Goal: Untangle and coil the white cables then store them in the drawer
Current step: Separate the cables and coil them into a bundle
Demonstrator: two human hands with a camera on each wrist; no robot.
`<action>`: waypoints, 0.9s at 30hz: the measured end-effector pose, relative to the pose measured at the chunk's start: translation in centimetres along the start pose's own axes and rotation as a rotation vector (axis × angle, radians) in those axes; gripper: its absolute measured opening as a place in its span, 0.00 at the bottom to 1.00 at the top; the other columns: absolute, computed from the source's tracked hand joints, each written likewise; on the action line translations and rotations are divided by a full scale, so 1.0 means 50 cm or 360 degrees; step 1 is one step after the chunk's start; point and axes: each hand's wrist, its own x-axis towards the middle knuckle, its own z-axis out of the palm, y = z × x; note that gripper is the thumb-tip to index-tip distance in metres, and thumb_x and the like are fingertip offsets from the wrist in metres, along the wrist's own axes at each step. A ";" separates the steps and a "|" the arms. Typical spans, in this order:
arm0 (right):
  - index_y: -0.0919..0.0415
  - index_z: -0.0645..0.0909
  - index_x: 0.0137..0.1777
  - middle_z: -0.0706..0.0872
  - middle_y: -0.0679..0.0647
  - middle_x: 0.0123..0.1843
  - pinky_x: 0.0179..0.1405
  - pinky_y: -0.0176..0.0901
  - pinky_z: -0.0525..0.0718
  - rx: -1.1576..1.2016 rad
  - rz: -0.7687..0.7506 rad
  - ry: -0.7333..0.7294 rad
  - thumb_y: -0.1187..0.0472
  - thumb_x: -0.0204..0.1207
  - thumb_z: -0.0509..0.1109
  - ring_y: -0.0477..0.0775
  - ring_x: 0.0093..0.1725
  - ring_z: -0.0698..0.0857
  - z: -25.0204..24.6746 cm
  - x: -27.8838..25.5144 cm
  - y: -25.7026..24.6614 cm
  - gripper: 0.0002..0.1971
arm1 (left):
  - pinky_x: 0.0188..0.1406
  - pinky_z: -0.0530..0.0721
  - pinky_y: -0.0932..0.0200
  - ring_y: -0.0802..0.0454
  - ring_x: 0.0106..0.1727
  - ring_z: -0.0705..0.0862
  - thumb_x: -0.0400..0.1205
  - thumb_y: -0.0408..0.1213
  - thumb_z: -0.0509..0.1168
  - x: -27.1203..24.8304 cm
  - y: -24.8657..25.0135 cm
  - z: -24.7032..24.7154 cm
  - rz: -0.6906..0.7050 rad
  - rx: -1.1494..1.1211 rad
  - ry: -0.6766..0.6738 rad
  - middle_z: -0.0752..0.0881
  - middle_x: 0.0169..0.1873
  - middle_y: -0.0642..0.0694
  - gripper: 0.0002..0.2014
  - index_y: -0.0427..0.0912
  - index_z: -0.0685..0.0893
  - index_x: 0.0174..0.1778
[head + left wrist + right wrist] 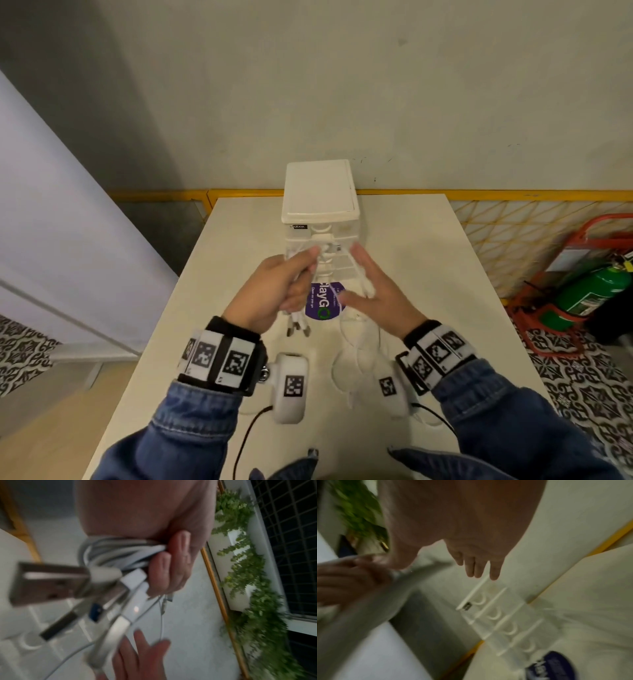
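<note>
Left hand [270,291] curled round a bundle of coiled white cables [120,553], held above the pale surface [411,274], USB plugs [298,329] dangling below the fist. In the left wrist view, fingers [164,566] wrapped over the loops, metal connectors blurred in the foreground. Behind the hands, at centre, a small white drawer unit [320,192] standing on the surface against the wall, its clear stacked drawers [505,618] facing the person; contents too blurred to tell, and whether any drawer is pulled out cannot be told. Purple round sticker [323,303] lying on the surface just in front of the unit. Right hand [373,291] spread with straight fingers, holding nothing, close beside the bundle. Loose loops of thin clear cable [359,346] resting on the surface below the right hand. Far right, green fire extinguisher [589,291] on the patterned floor.
</note>
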 end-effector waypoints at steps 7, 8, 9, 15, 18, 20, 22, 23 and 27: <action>0.50 0.84 0.37 0.77 0.46 0.20 0.42 0.44 0.76 0.0142 0.0195 -0.0130 0.61 0.81 0.62 0.43 0.21 0.76 0.066 -0.008 0.010 0.13 | 0.12 0.63 0.69 0.62 0.11 0.64 0.84 0.48 0.54 0.006 0.080 0.002 0.0304 -0.0923 -0.0479 0.69 0.12 0.54 0.16 0.41 0.76 0.38; 0.56 0.83 0.39 0.74 0.45 0.18 0.38 0.47 0.76 0.0191 0.0276 -0.0118 0.60 0.80 0.62 0.45 0.19 0.73 0.068 -0.015 0.021 0.11 | 0.13 0.63 0.69 0.63 0.11 0.65 0.84 0.50 0.53 0.009 0.090 -0.003 0.0429 -0.1100 -0.0443 0.70 0.13 0.54 0.17 0.41 0.76 0.39; 0.62 0.81 0.40 0.73 0.44 0.17 0.34 0.49 0.76 0.0196 0.0315 -0.0094 0.60 0.80 0.63 0.46 0.18 0.71 0.069 -0.019 0.032 0.09 | 0.14 0.65 0.69 0.62 0.12 0.66 0.84 0.53 0.52 0.012 0.100 -0.010 0.0567 -0.1204 -0.0335 0.70 0.13 0.53 0.19 0.42 0.75 0.39; 0.49 0.81 0.41 0.79 0.46 0.31 0.34 0.34 0.72 -0.0158 -0.0132 0.0068 0.54 0.78 0.66 0.42 0.29 0.74 0.048 -0.055 0.027 0.05 | 0.26 0.71 0.63 0.57 0.22 0.69 0.88 0.52 0.47 0.038 0.113 -0.068 0.1048 -0.0926 0.0689 0.71 0.22 0.53 0.18 0.44 0.73 0.42; 0.51 0.86 0.49 0.78 0.45 0.27 0.29 0.31 0.69 -0.0343 -0.0432 -0.0061 0.46 0.79 0.60 0.43 0.26 0.73 0.038 -0.071 -0.006 0.15 | 0.29 0.73 0.62 0.56 0.25 0.72 0.89 0.45 0.50 0.048 0.083 -0.087 0.1117 -0.0607 0.0985 0.74 0.24 0.52 0.15 0.45 0.73 0.40; 0.57 0.87 0.48 0.82 0.47 0.27 0.31 0.35 0.77 -0.0421 -0.0574 -0.0071 0.43 0.80 0.58 0.45 0.28 0.78 0.035 -0.071 -0.029 0.21 | 0.30 0.74 0.63 0.56 0.25 0.73 0.89 0.41 0.51 0.048 0.059 -0.084 0.1079 -0.0090 0.1121 0.75 0.25 0.51 0.17 0.45 0.73 0.34; 0.65 0.86 0.44 0.87 0.59 0.31 0.34 0.42 0.81 -0.0277 -0.0626 0.0090 0.41 0.79 0.59 0.52 0.32 0.83 0.021 -0.067 -0.056 0.26 | 0.27 0.75 0.64 0.57 0.25 0.73 0.88 0.38 0.53 0.047 0.030 -0.079 0.0970 0.0406 0.1036 0.75 0.25 0.47 0.18 0.43 0.74 0.32; 0.65 0.87 0.43 0.88 0.61 0.33 0.34 0.40 0.81 -0.0177 -0.0647 0.0207 0.43 0.79 0.61 0.53 0.32 0.83 0.009 -0.063 -0.068 0.24 | 0.26 0.75 0.66 0.57 0.24 0.74 0.88 0.39 0.55 0.045 0.015 -0.078 0.0874 0.0623 0.0913 0.75 0.25 0.45 0.18 0.40 0.75 0.31; 0.61 0.88 0.45 0.91 0.54 0.39 0.40 0.42 0.84 -0.0070 -0.0715 0.0395 0.56 0.78 0.64 0.52 0.39 0.88 -0.025 -0.040 -0.106 0.13 | 0.24 0.75 0.67 0.56 0.19 0.74 0.86 0.45 0.57 0.041 -0.038 -0.050 0.0439 0.1082 0.0403 0.76 0.19 0.48 0.24 0.35 0.76 0.27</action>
